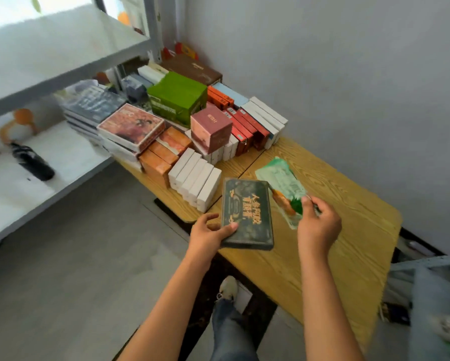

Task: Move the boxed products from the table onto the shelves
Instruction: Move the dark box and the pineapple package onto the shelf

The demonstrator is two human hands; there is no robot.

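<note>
My left hand (211, 231) grips the near left corner of a flat dark green box with gold lettering (247, 212), thumb on top, above the wooden table (336, 204). My right hand (317, 222) pinches the near end of a light green flat box (280, 183), lifted and tilted over the table. Behind them stand several boxed products: white boxes (195, 178), orange boxes (164, 155), a pink cube box (211, 127), a big green box (177, 97), red boxes (247, 126). Grey metal shelves (44, 63) rise at the left.
The lower shelf board (62, 157) holds a black bottle (32, 161) and an orange object (18, 123). A grey wall runs behind the table. My leg and shoe (227, 287) stand by the table's dark frame. Blurred clutter lies at the right edge.
</note>
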